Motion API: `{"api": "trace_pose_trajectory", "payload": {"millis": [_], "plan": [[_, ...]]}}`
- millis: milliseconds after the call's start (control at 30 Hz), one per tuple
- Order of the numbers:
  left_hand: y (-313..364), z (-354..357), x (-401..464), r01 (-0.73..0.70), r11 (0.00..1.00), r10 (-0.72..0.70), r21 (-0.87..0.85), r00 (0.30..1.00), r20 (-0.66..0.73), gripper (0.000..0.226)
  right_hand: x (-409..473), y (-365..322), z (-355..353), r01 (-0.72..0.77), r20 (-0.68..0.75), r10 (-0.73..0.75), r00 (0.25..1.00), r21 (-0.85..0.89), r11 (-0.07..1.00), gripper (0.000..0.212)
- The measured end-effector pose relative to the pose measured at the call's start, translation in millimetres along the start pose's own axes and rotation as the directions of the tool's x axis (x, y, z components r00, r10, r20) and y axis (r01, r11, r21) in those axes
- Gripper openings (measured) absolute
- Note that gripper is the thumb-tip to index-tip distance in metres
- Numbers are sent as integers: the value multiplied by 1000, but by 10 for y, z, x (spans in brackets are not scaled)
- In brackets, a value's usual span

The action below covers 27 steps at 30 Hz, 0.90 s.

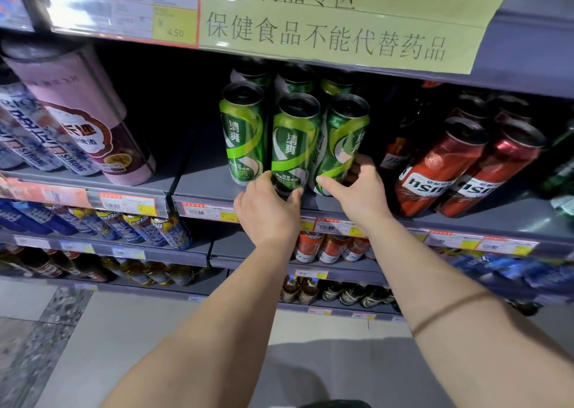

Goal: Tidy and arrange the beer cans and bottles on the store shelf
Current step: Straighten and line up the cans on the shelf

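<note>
— Where are the hands?
— On the grey shelf (198, 174). The left hand (268, 208) grasps the base of the middle green can (293, 140); the right hand (357, 190) wraps the right green can (340, 143).
— Neighbours?
— A third green can (243, 134) left, red cans (441, 165) right.

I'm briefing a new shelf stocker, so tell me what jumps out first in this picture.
Two bare hands grip green beer cans at the shelf's front edge: the left hand on the middle can, the right hand on the can beside it. Above hangs a big yellow-green paper sign with handwritten Chinese characters. Red cans stand to the right.
</note>
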State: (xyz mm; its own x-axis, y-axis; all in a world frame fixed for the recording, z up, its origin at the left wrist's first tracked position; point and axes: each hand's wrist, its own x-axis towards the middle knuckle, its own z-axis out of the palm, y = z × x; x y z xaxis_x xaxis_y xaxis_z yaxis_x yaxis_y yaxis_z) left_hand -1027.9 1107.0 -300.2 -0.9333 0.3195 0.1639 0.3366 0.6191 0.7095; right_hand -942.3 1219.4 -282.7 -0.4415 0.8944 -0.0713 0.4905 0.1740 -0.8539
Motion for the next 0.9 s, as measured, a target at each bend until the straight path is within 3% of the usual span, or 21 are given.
{"api": "trace_pose_trajectory", "payload": {"millis": [200, 567, 633, 700, 767, 900], "plan": [[8, 87, 89, 79, 997, -79, 9, 997, -20, 61, -24, 11, -6, 20, 19, -19, 1000, -27, 999, 66], [112, 52, 101, 180, 983, -181, -20, 983, -18, 52, -54, -50, -5, -1, 48, 6, 999, -102, 995, 75], [86, 29, 29, 79, 994, -83, -69, 994, -69, 51, -119, -61, -27, 21, 25, -18, 1000, -130, 991, 74], [101, 15, -150, -198, 967, 179, -159, 976, -126, 39, -234, -16, -81, 58, -44, -63, 997, -108, 992, 62], [214, 46, -382, -389, 876, 383, -286, 920, -82, 28, -367, 96, -186, 105, -154, -110, 982, -45, 993, 42], [665, 273, -604, -336, 785, 441, -520, 893, 90, 27, -484, 451, -480, 134, -324, -160, 932, -100, 986, 26]]}}
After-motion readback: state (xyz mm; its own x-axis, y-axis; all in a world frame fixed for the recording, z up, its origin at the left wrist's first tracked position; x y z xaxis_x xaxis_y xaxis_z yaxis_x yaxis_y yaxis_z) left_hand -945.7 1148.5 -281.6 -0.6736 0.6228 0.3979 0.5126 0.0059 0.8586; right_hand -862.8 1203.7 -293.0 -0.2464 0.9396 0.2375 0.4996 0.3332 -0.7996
